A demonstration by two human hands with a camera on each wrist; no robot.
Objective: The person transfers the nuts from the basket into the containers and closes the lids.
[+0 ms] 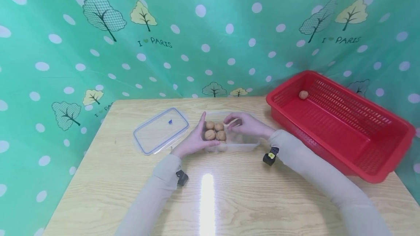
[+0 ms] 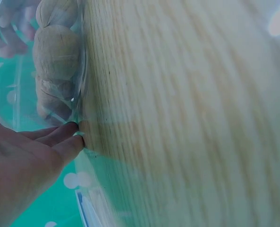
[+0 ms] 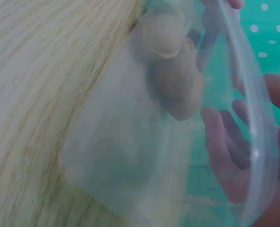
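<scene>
A clear plastic food container [image 1: 241,148] sits on the table with several walnuts [image 1: 210,134] grouped in its left half. My left hand [image 1: 193,142] rests against the container's left end, thumb stretched along the near side; in the left wrist view its fingertips [image 2: 73,140] touch the outside of the wall. Over the right half of the container is my right hand [image 1: 248,124], fingers loosely bent and dipping inside. Through the clear wall in the right wrist view, the fingers [image 3: 216,137] show nothing between them, beside the walnuts [image 3: 177,82].
Left of the container lies its clear lid [image 1: 160,131] with a blue seal. A large red basket [image 1: 308,134] stands at the right, one walnut [image 1: 303,94] in its far left corner. Behind the wooden table [image 1: 131,192] hangs a green dotted curtain [image 1: 183,39].
</scene>
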